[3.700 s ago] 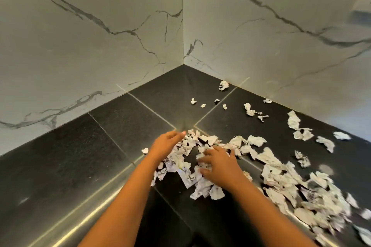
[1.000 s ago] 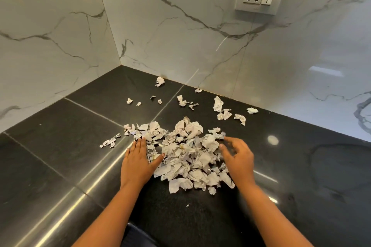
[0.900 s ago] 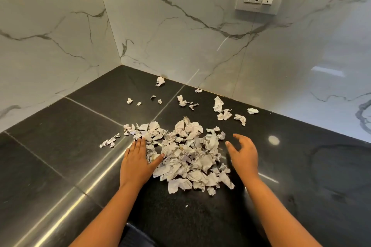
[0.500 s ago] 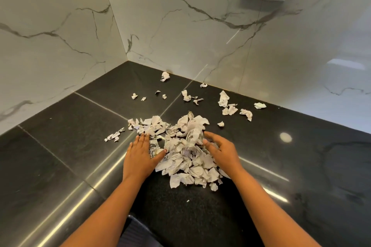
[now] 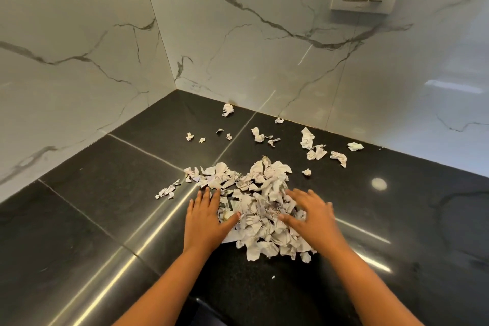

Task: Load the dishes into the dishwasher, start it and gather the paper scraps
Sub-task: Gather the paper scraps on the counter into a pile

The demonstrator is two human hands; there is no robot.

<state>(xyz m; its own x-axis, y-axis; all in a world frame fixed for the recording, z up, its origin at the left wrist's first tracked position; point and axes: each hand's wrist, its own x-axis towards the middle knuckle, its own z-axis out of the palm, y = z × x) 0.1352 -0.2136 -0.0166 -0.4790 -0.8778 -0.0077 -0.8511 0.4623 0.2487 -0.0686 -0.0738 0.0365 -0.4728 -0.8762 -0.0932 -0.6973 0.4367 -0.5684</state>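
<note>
The pile of paper scraps [image 5: 262, 185] lies on the dark surface [image 5: 100, 193], out from its back corner. The left grip [image 5: 203, 219] lies flat, fingers straight, against the pile's left side. The right grip [image 5: 312, 217] rests on its right side with fingers spread apart (slightly blurred). A few loose scraps [image 5: 308, 137] lie nearer the back edge.

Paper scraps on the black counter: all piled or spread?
Partly spread. Most form one pile of white paper scraps between the left hand and right hand; loose scraps lie nearer the marble wall.
</note>
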